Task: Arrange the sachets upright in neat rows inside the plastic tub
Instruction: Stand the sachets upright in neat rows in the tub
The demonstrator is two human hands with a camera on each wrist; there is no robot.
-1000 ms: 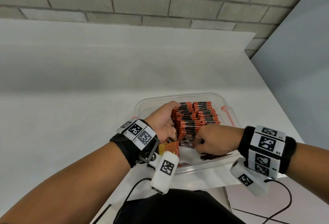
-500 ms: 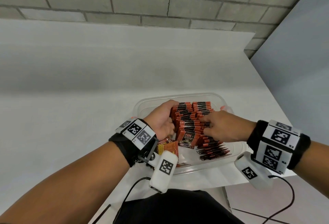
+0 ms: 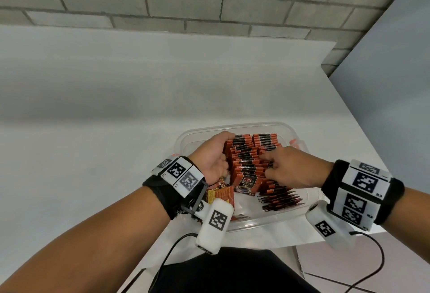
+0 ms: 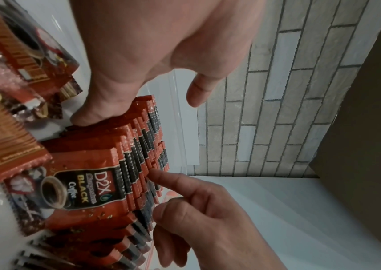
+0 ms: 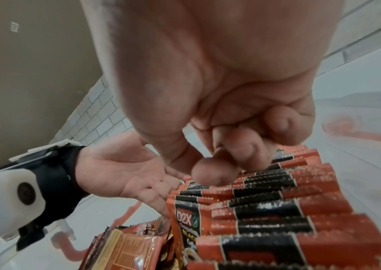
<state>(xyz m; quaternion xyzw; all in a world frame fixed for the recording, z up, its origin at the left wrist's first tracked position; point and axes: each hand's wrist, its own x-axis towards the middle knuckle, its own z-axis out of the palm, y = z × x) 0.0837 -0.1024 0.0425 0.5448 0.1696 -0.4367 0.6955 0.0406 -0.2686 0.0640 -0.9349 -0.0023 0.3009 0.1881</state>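
A clear plastic tub [image 3: 235, 127] holds red-and-black sachets [image 3: 247, 153] standing upright in two rows. My left hand [image 3: 213, 154] is cupped against the left side of the left row, palm open [image 5: 124, 171]. Its thumb [image 4: 97, 113] presses the near end of the stack [image 4: 136, 164]. My right hand [image 3: 287, 168] hovers over the rows. Its index fingertip [image 4: 158, 173] and thumb tip [image 5: 210, 173] touch the sachet tops [image 5: 266, 184]; the other fingers are curled in. I see nothing held in it.
Loose yellow-orange sachets [image 3: 221, 194] lie flat in the tub's near left corner. Several dark ones [image 3: 279, 199] have toppled at the near right. An orange lid clip [image 3: 293, 140] sits on the far right rim. The white table's edge [image 3: 363, 127] runs along the right.
My right hand has moved away from the tub's near part and up onto the middle of the upright rows. The left hand has stayed against the left row.
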